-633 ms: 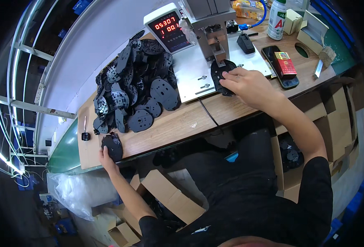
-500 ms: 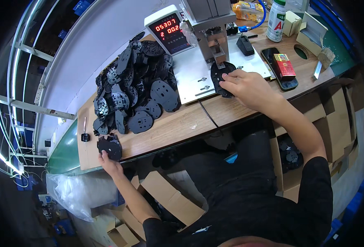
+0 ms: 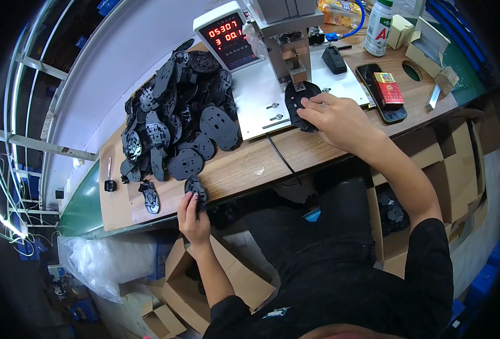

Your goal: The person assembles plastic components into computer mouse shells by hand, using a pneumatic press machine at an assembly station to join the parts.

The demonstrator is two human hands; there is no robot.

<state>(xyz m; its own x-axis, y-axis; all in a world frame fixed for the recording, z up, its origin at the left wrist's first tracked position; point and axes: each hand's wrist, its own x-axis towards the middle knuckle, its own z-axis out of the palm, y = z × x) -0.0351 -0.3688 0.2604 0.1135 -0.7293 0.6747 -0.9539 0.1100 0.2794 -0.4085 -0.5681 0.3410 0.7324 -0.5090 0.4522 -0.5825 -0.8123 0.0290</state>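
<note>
Under the metal head of a bench press [image 3: 298, 76] lies a black oval plastic part [image 3: 294, 108] with small holes. My right hand [image 3: 340, 121] grips its near right edge, thumb and fingers closed on it. At the front edge of the table, my left hand [image 3: 194, 224] holds up a similar black plastic part [image 3: 197, 191], pinched between thumb and fingers and tilted. A big heap of such black parts [image 3: 173, 107] lies left of the press plate [image 3: 255, 104]. One separate part [image 3: 150, 198] rests on the wood to the left of my left hand.
Behind the heap stands a control box [image 3: 223, 37] with red digits. Right of the press are a phone [image 3: 394, 114], a red box [image 3: 388, 89], a white bottle [image 3: 378, 31] and an opened carton [image 3: 428, 48]. A black cable [image 3: 284, 158] crosses the table edge. Cardboard boxes [image 3: 236, 271] stand below.
My left hand has moved right along the table edge, lifting a part from beside the separate one. My right hand keeps its part under the press. The display's lower digits differ.
</note>
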